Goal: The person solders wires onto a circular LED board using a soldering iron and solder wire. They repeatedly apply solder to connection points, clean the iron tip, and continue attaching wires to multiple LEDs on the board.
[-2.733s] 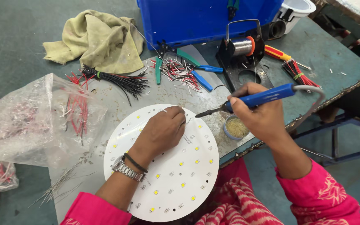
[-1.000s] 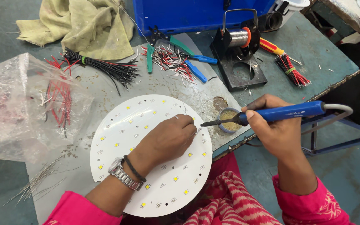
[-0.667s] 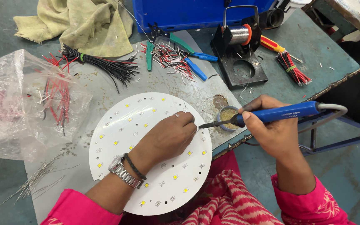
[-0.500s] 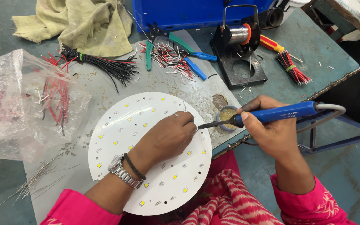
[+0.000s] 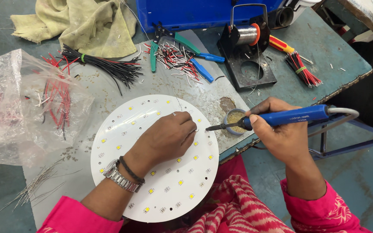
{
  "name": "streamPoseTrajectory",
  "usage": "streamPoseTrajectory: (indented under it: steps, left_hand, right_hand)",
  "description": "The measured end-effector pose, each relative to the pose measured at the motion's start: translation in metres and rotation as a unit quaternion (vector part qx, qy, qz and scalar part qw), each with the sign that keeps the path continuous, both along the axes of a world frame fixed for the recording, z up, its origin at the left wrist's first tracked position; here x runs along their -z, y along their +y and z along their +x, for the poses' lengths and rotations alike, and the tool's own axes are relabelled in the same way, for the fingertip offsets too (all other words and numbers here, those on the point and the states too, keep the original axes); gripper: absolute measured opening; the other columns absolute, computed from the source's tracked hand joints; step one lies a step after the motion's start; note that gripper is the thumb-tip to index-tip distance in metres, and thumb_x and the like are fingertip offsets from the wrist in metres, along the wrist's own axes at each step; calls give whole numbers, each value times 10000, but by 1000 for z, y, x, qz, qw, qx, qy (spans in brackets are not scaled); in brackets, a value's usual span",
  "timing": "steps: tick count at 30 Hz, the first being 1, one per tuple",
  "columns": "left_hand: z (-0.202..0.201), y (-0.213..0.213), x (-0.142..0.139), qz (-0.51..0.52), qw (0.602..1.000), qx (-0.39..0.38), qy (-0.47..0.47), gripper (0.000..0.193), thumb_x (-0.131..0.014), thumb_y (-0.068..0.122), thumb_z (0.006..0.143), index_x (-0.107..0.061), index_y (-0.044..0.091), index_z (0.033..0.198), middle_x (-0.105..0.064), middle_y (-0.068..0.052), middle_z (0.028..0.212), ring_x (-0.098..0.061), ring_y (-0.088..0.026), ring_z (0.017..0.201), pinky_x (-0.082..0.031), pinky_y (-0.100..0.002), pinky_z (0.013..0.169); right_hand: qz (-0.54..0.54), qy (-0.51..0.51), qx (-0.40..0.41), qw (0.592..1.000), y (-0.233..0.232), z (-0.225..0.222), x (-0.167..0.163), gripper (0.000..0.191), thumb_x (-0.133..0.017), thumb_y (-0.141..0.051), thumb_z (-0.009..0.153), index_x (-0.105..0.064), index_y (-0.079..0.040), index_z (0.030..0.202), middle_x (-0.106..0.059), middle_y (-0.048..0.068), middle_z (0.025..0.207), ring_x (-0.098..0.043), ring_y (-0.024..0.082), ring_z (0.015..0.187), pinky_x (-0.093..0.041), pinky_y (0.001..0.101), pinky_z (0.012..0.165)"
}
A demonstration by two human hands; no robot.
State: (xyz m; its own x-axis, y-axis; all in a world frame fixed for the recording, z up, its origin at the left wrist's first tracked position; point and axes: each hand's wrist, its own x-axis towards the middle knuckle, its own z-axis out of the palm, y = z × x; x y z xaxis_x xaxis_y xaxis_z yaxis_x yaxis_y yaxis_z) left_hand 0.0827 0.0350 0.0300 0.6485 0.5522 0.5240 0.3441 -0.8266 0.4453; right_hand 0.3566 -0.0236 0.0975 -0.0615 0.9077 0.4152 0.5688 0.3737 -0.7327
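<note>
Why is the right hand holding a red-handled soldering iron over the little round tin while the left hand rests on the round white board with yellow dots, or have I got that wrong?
One detail is off: the soldering iron in the right hand has a blue handle, not red, as the head view shows. Its tip is at the little round tin, and the left hand rests on the round white board.

The person's left hand (image 5: 167, 137) rests palm down, fingers (image 5: 185, 123) curled and pinched together, wrist bent, forearm reaching in from the lower left. The right hand (image 5: 279, 129) is closed in a pen-like grip, forearm entering from the lower right.
</note>
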Motion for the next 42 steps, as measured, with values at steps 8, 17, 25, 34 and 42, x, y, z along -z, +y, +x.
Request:
streamPoseTrajectory:
  steps: [8, 17, 25, 34, 42]
  left_hand:
    - [0, -3, -4, -5, 1000, 13, 9, 75, -665, 83, 861, -646, 14, 843, -611, -137, 863, -654, -331, 808, -542, -437, 737]
    - [0, -3, -6, -25, 999, 9, 20, 100, -658, 95, 879, -642, 7, 837, -593, -143, 875, -654, -328, 768, -541, -438, 704]
    - [3, -5, -4, -23, 999, 19, 34, 100, -652, 92, 868, -635, 9, 816, -591, -146, 859, -648, -335, 744, -539, -445, 686]
    - [10, -11, -7, 7, 996, -2, 91, 109, -638, 126, 877, -632, 45, 803, -610, -118, 834, -661, -328, 769, -530, -452, 668]
    - [8, -10, -11, -33, 998, 3, 62, 106, -653, 142, 892, -666, 44, 851, -622, -121, 866, -656, -321, 831, -532, -440, 725]
  right_hand:
    - [-8, 0, 0, 1000, -2, -1, -2, 147, -669, -114, 922, -703, 30, 926, -736, 62, 826, -632, 58, 716, -493, 223, 637]
    - [-3, -38, 2, 999, -6, -6, -8, 153, -685, -134, 903, -723, 12, 933, -721, 42, 754, -613, 58, 650, -473, 224, 596]
    - [5, -29, 14, 999, -13, 2, -12, 157, -690, -150, 917, -705, 7, 915, -726, 44, 783, -602, 54, 664, -466, 219, 604]
    - [7, -15, 22, 1000, -12, 9, -5, 155, -700, -144, 915, -701, 10, 902, -728, 48, 797, -615, 58, 706, -484, 224, 642]
    - [7, 29, 63, 998, -8, 12, 2, 136, -697, -124, 911, -706, 9, 940, -722, 30, 845, -570, 40, 717, -449, 216, 625]
